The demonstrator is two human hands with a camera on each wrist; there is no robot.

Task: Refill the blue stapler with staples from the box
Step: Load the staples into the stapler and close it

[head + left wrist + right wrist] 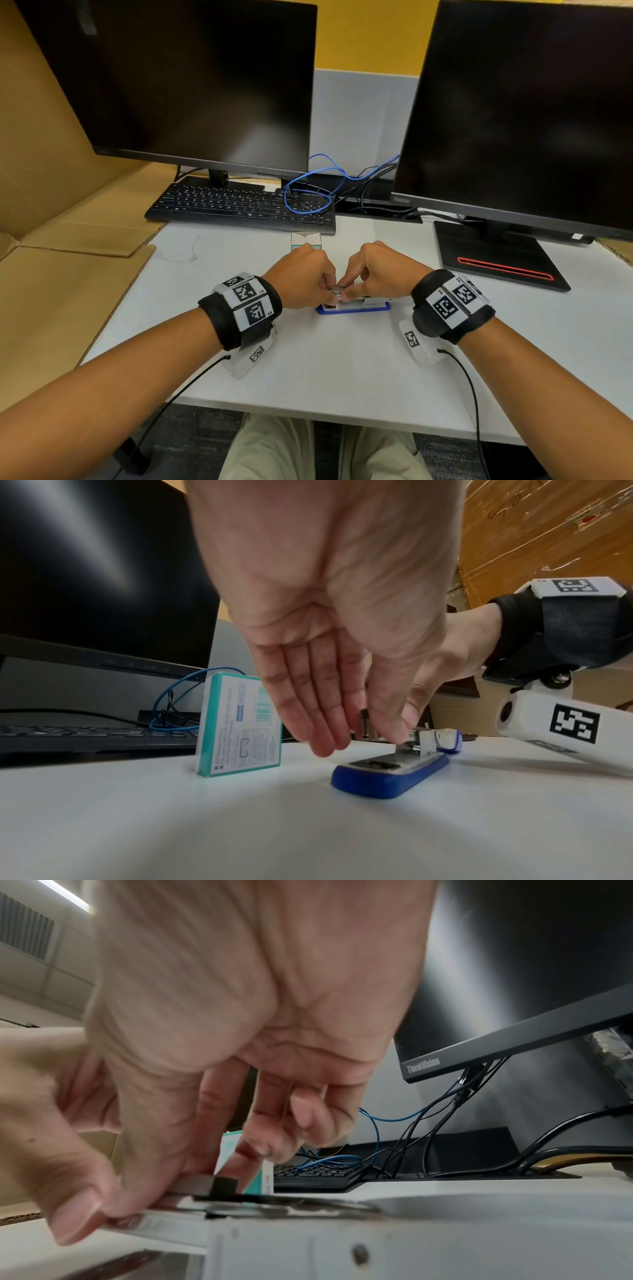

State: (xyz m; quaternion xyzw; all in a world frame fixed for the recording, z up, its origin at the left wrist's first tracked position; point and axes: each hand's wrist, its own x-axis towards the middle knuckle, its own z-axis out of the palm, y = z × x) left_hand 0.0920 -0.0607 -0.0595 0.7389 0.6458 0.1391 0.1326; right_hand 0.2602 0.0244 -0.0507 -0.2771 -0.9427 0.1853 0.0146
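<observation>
The blue stapler (363, 310) lies open on the white desk, its blue base (387, 777) flat and its cover folded back to the right. Both hands meet just above its front end. My left hand (329, 291) pinches the left end of a grey staple strip (337, 291) and my right hand (347, 294) pinches the other end. In the right wrist view the staple strip (202, 1184) rests along the top of the stapler's white magazine (411, 1240). The teal staple box (306, 241) stands just behind the hands, seen upright as the box (240, 729) in the left wrist view.
A black keyboard (239, 205) and two dark monitors (191, 85) (531, 102) stand behind. A blue cable (308, 192) loops between them. The right monitor's base (496, 260) sits at right. Flat cardboard (51, 274) lies at left, a clear wrapper (185, 253) near it.
</observation>
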